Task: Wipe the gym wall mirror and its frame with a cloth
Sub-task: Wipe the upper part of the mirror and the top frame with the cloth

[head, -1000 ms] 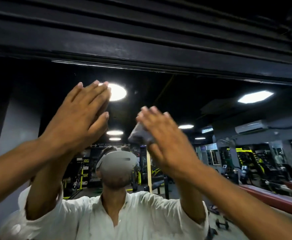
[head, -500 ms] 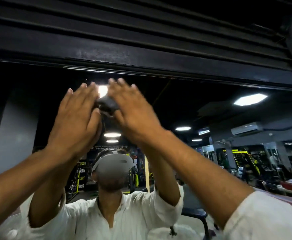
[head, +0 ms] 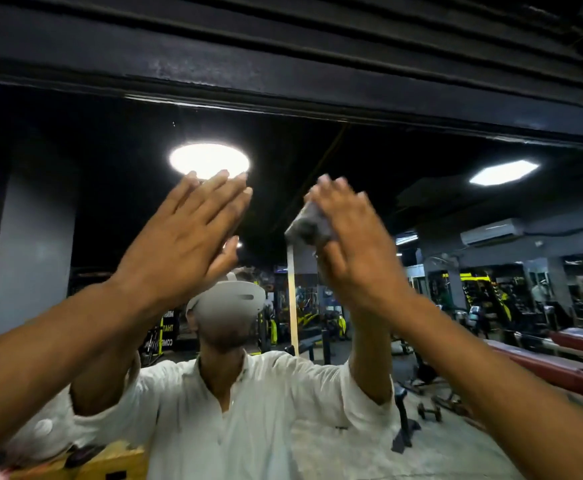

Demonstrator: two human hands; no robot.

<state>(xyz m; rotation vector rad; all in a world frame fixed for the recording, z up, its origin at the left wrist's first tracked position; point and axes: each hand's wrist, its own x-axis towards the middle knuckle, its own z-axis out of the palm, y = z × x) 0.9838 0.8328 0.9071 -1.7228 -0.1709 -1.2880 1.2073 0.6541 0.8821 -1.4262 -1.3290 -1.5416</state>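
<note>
While both arms reach up to the mirror, the left hand lies flat on the glass, fingers straight and together, holding nothing, fingertips just under the reflected round ceiling light. Right hand, a bit motion-blurred, is right of it and apart, fingers stretched out, pressing a small grey cloth against the glass; cloth bunches out past the hand's left edge, in the upper middle of the mirror. Can't tell what the thumb does. Black frame runs across just above both hands, not touched. Reflection shows the person's white shirt, a hexagonal light far right, a wall air conditioner, red benches and a dumbbell on the floor.
</note>
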